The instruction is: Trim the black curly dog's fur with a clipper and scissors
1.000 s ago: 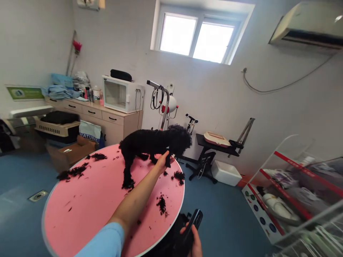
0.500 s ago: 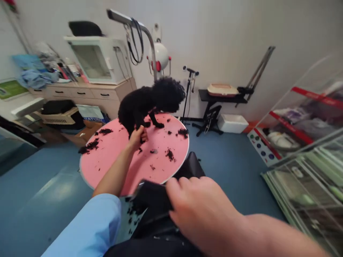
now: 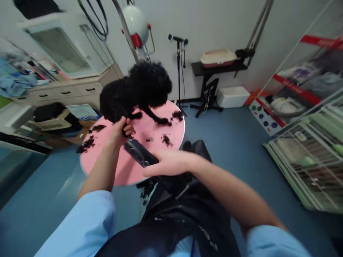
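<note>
Presently, black curly-headed dog (image 3: 120,94) is up on the round pink table (image 3: 91,151). Left hand (image 3: 120,129) curled closed around one leg (front or hind, cannot tell). Right hand (image 3: 170,162) wrapped about dark clippers (image 3: 139,152), business end just beside the left. Loose hair tufts (image 3: 166,140) lie scattered.

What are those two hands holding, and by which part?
The left hand grips the black dog by one leg, near the paw; the right hand holds the black clipper by its rear end.
</note>
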The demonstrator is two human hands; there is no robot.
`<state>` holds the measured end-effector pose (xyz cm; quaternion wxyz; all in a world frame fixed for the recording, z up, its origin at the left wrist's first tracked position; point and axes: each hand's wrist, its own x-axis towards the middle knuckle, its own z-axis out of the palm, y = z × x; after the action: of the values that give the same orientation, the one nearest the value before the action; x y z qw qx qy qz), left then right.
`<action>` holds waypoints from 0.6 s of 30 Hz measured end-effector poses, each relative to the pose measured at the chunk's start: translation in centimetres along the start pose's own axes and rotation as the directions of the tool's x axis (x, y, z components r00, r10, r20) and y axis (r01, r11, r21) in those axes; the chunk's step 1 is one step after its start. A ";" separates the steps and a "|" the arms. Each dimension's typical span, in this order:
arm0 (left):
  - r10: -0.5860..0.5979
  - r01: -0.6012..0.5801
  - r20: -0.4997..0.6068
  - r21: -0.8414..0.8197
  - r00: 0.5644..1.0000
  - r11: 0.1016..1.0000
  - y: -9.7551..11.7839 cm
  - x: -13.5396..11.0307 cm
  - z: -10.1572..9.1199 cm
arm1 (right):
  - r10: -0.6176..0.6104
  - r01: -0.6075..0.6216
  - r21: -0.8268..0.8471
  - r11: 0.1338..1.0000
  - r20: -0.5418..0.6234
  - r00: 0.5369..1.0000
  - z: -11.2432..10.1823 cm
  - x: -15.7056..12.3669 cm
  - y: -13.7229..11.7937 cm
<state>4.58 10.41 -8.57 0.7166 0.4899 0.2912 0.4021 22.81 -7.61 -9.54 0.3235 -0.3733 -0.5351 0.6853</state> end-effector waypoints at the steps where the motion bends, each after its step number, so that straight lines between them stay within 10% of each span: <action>1: -0.002 0.002 -0.013 0.024 1.000 1.000 -0.2 0.0 0.1 | 0.037 -0.037 0.026 0.999 0.007 0.999 -0.8 1.0 1.2; 4: -0.012 0.009 0.026 0.128 1.000 0.992 -2.6 -0.6 -0.7 | 0.168 -0.064 0.437 0.897 -0.202 0.965 -4.7 5.9 5.9; 7: -0.079 0.070 0.032 0.218 0.996 0.973 -5.5 -1.0 -2.0 | 0.199 0.116 0.560 0.821 -0.471 0.859 -13.3 10.3 7.9; 13: -0.190 0.222 -0.118 0.389 0.975 0.894 -6.4 -0.2 -0.2 | 0.214 0.392 0.463 0.795 -0.819 0.533 -34.6 10.6 2.3; 15: -0.251 0.341 -0.242 0.486 0.937 0.805 -5.7 -0.2 1.1 | 0.260 0.368 0.469 0.803 -0.831 0.492 -36.5 9.3 1.4; 18: -0.252 0.436 -0.389 0.512 0.886 0.740 -4.0 -1.0 2.5 | 0.376 0.195 0.549 0.813 -0.750 0.544 -33.5 7.2 1.8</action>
<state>7.29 7.62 -11.44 0.5405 0.5578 0.5903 0.2197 47.80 14.53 -17.44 0.5956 -0.5650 -0.0615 0.5676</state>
